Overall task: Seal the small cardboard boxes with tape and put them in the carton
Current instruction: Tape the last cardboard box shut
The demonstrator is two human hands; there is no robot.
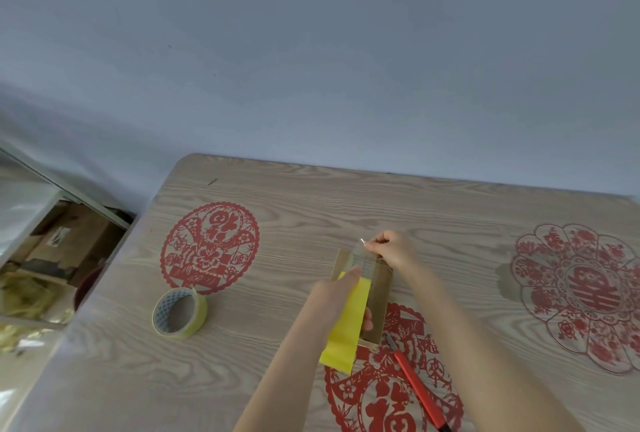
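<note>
A small brown cardboard box (378, 296) with a yellow panel (346, 331) lies lengthwise on the table, near the middle. My left hand (341, 294) grips its near-left side, thumb on the right of the yellow panel. At the box's far end my right hand (393, 248) pinches a strip of clear tape (363, 258) laid over the top. A roll of yellowish tape (180, 313) stands on the table to the left, apart from both hands. No carton is on the table.
A red utility knife (419, 388) lies just right of the box's near end. Red paper-cut decorations (209, 246) lie under the table's clear cover. Left of the table, cardboard boxes (69, 241) sit on the floor beside a mirror.
</note>
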